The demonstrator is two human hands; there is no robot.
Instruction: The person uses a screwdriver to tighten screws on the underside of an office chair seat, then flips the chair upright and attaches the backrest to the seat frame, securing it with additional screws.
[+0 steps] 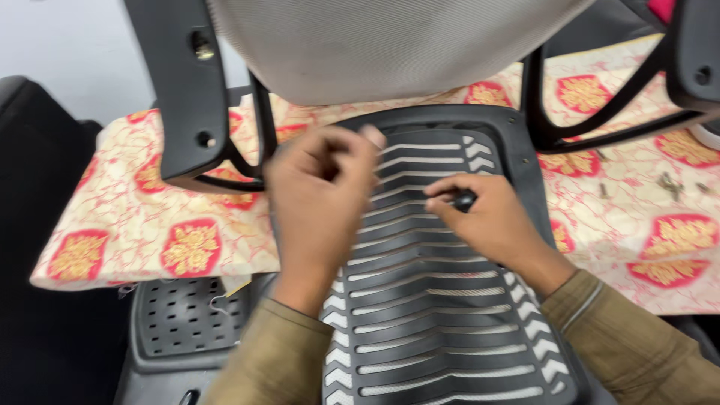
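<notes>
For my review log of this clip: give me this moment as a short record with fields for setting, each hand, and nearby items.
setting: chair parts on a patterned cloth
main part: black slatted chair back, lying flat under both hands
left hand: above the slats, fingers curled; blurred, contents unclear
right hand: pinching a small black piece
behind: grey mesh seat with black armrest frames
loose hardware: small metal pieces on the cloth, right side
</notes>
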